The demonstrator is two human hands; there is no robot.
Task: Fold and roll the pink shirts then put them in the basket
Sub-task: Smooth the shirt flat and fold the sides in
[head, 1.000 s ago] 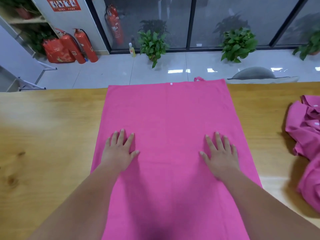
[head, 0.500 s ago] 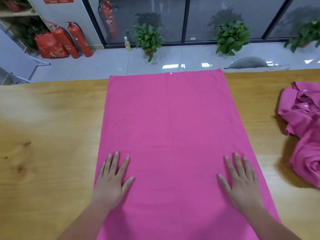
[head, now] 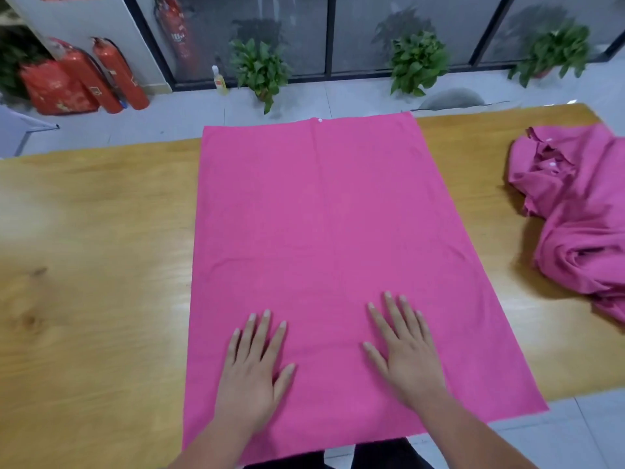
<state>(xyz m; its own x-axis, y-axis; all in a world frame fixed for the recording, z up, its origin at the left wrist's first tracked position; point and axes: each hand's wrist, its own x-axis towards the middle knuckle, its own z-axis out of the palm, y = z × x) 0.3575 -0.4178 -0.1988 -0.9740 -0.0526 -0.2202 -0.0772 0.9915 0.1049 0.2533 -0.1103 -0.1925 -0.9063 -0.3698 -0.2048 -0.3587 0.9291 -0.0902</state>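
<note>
1. A pink shirt (head: 321, 238) is lying flat and lengthwise on the wooden table (head: 94, 265). It is squared into a long rectangle with no sleeves sticking out at its sides.
2. Its far end is reaching the table's far edge, where a small white button (head: 320, 120) is showing. Its near end is hanging just over the near edge.
3. The left hand (head: 252, 374) is resting palm down on the near part of the shirt. Its fingers are straight and spread, pressing the cloth and gripping nothing.
4. The right hand (head: 409, 353) is lying the same way just beside it, fingers straight and fanned flat on the fabric. The two hands are near each other but not touching.
5. The folding of this shirt appears to be done or nearly so, and the flat palms suggest the person is smoothing it. No edge is turned up or curled over, so the rolling is not yet started.
6. A crumpled heap of pink shirts (head: 581, 211) is sitting at the right end of the table, well apart from the flat one. None of it looks folded, and how many garments it holds is impossible to tell.
7. No basket is showing anywhere, so whether any roll is already inside cannot be judged.
8. As far as can be seen, the task is looking early. This shirt is waiting to be rolled and carried off, and the heap is waiting for the whole sequence.
9. Beyond the table, red fire extinguishers (head: 105, 76) and potted plants (head: 417, 64) are standing on the floor along the glass wall.
</note>
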